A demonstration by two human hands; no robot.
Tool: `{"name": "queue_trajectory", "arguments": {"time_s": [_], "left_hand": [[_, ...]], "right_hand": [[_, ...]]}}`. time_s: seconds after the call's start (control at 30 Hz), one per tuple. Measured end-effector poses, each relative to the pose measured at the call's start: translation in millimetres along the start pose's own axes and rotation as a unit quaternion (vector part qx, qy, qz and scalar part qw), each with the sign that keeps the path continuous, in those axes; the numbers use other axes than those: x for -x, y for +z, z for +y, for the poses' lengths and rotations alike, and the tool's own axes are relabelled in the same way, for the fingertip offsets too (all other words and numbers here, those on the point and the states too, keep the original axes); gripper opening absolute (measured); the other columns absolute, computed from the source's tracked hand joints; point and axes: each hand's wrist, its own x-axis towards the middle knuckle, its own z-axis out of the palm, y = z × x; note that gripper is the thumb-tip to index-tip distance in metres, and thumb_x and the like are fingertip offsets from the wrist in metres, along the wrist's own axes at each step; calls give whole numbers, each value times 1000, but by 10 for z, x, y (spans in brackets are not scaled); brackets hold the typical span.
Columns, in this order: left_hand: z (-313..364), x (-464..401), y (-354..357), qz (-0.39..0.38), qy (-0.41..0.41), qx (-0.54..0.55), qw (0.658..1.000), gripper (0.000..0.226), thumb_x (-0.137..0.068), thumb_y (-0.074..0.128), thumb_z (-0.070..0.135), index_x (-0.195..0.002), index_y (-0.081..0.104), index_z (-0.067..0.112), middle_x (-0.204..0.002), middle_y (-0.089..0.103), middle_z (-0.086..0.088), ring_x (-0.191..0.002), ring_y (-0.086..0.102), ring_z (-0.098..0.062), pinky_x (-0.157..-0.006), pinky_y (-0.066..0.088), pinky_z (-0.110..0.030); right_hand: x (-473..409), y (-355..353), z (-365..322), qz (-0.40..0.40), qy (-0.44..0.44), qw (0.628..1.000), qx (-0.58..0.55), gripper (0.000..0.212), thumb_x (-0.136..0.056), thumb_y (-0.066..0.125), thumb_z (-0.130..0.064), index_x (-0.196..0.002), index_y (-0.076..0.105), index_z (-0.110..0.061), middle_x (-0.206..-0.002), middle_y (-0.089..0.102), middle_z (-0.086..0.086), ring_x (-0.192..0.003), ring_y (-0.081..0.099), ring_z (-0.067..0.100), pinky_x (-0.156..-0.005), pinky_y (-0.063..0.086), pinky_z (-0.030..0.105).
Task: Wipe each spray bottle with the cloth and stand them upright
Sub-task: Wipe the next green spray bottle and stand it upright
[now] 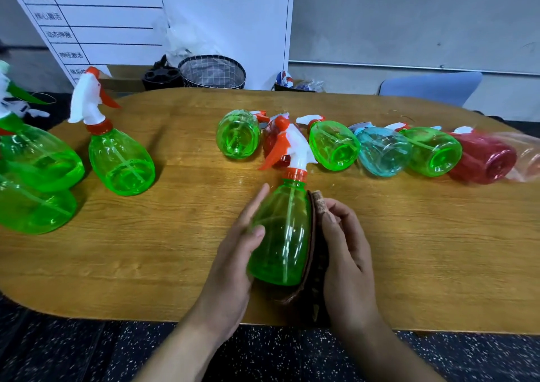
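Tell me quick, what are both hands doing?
Left hand: holds the green spray bottle.
Right hand: presses the brown cloth against the bottle.

A green spray bottle (280, 235) with an orange-and-white trigger head stood near the table's front edge, a brown cloth (314, 253) against its right side. Six more bottles (380, 150) lay behind; three green ones (121, 165) stood upright at left.
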Motion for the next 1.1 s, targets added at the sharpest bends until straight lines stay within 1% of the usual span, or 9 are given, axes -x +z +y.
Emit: {"name": "queue_trajectory", "arguments": {"time_s": [0.17, 0.23, 0.4, 0.53, 0.67, 0.77, 0.9, 1.0, 1.1], "left_hand": [[-88, -12, -31, -3, 22, -37, 999, 54, -95, 45, 55, -148, 52, 59, -164, 49, 13, -155, 42, -19, -125, 31, -64], [-121, -22, -20, -9, 22, -46, 999, 55, -95, 45, 56, -149, 54, 55, -165, 48, 11, -156, 40, -22, -125, 30, -66], [-122, -17, -25, -13, 19, -19, 1000, 51, -100, 47, 37, -149, 59, 44, -160, 55, 1, -152, 47, -26, -126, 31, -61], [-2, -3, -1, 0, -6, 51, 999, 46, -105, 45, 28, -144, 63, 44, -149, 66, -5, -140, 61, -27, -113, 51, -46], [73, 3, 22, 2, -20, 89, 996, 45, -104, 45, 35, -145, 62, 46, -143, 70, -9, -130, 67, -31, -103, 54, -44], [16, -7, 28, 9, -19, 89, 996, 45, -103, 44, 34, -142, 65, 45, -141, 70, -9, -129, 68, -28, -100, 58, -38], [-80, -20, 4, 6, 8, 19, 1000, 51, -102, 40, 32, -145, 63, 45, -157, 59, 0, -148, 52, -25, -122, 38, -57], [-119, -46, -19, 2, 9, 4, 1000, 51, -100, 46, 37, -147, 61, 44, -160, 55, -2, -152, 47, -28, -125, 32, -61], [-91, -48, -25, 21, 5, 40, 999, 50, -99, 48, 38, -146, 62, 42, -155, 60, -6, -147, 53, -29, -123, 36, -60]], "right_hand": [[-93, -95, -12, -4, -167, 978, 123, 24, -106, 57, -24, -123, 69, -12, -120, 74, 5, -116, 69, 26, -98, 52, 42], [-159, -133, -70, -19, -219, 953, 207, 27, -106, 56, -23, -127, 71, -15, -122, 72, 0, -117, 66, 27, -99, 51, 40], [-114, -111, -68, -87, -252, 891, 367, 32, -103, 62, -34, -131, 74, -27, -96, 54, -1, -92, 57, 10, -82, 45, 15], [31, -169, -44, -177, -331, 843, 385, 31, -98, 69, -30, -127, 77, -22, -94, 45, 0, -85, 53, 10, -69, 48, 21], [133, -185, -22, -252, -394, 784, 409, 25, -98, 72, -26, -122, 80, -25, -90, 46, 1, -75, 47, 4, -68, 43, 16], [118, -193, -36, -190, -371, 831, 369, 26, -98, 69, -24, -122, 78, -21, -93, 50, 0, -76, 51, 2, -69, 44, 16], [-41, -160, -42, -49, -275, 909, 310, 26, -102, 64, -23, -125, 74, -20, -102, 64, 8, -93, 59, 11, -84, 45, 18], [-78, -135, 25, -53, -246, 918, 306, 29, -103, 60, -26, -128, 74, -20, -101, 63, 11, -90, 58, 12, -84, 44, 17], [28, -130, 36, -104, -280, 897, 327, 29, -100, 64, -25, -125, 76, -18, -94, 56, 9, -90, 54, 12, -78, 44, 20]]}}
